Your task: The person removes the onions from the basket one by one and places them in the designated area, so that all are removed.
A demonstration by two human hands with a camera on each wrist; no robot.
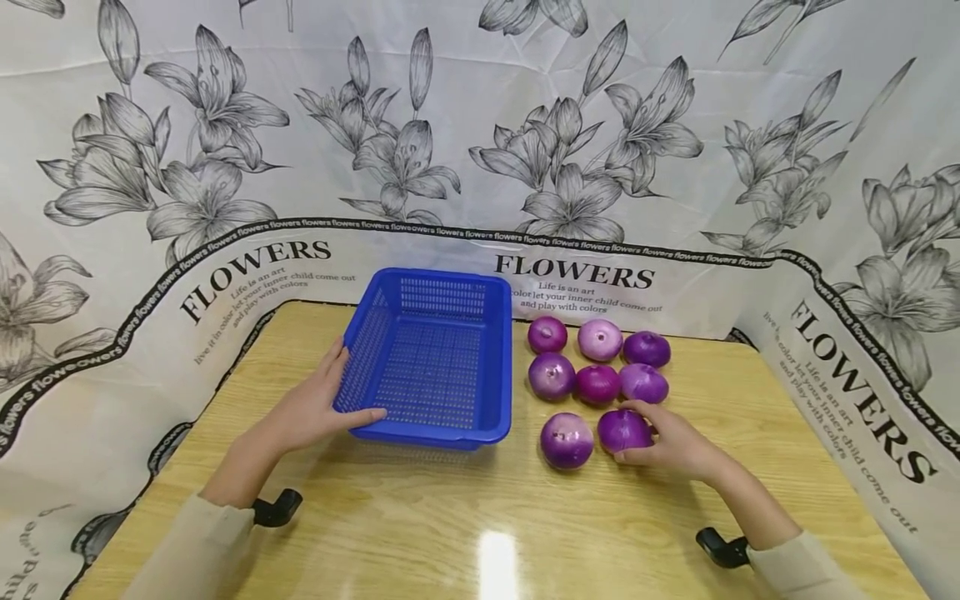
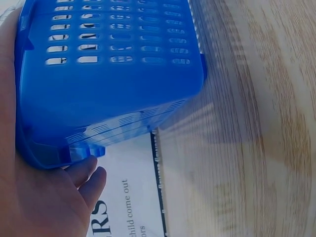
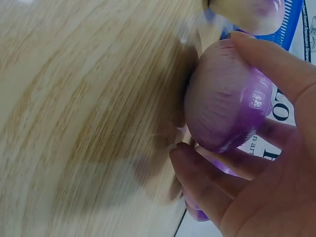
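My left hand (image 1: 311, 408) grips the left side of an empty blue plastic basket (image 1: 504, 367), its thumb over the near-left rim and its fingers along the outside wall. Slotted basket walls (image 2: 108, 94) fill much of the left wrist view. To the right, my right hand (image 1: 678, 446) holds a purple onion (image 1: 624, 431) at the front of the group, thumb on the near side and fingers curled round the far side. That onion (image 3: 227, 98) shows smooth, shiny skin in the right wrist view. Another onion (image 1: 566, 441) lies just left of it.
Behind those two, several more purple onions (image 1: 551, 377) sit in two rows right of the basket. The wooden table (image 1: 390, 533) ends at a flower-printed cloth (image 1: 420, 242) hanging at the back and sides.
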